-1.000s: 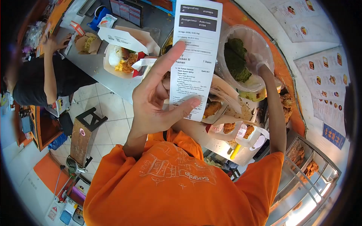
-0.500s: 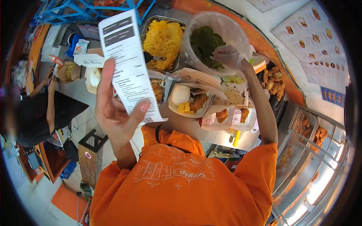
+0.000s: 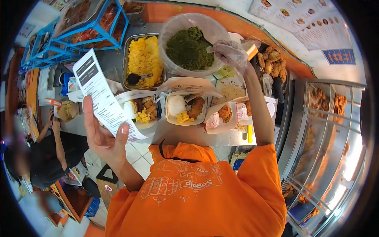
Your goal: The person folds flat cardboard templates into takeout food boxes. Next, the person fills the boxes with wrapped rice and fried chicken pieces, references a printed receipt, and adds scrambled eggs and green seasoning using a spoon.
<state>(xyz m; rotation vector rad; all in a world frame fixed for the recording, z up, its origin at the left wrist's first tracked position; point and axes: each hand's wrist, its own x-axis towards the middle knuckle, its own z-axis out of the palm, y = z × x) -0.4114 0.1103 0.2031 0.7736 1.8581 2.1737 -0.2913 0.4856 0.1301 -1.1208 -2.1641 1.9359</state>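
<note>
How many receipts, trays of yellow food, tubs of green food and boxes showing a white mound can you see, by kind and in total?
Receipts: 1
Trays of yellow food: 1
Tubs of green food: 1
Boxes showing a white mound: 2
Total: 5

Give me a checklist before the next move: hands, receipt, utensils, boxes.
1. Receipt held by left hand: ok.
2. Right hand gloved: ok.
3. Left hand gloved: not ok, bare.
4. Right hand gripping the dark handle in the green food: cannot tell, contact unclear.
5. Receipt clear of the leftmost rice box: cannot tell, overlaps in view.
6. Scoop in yellow food: ok.
</note>
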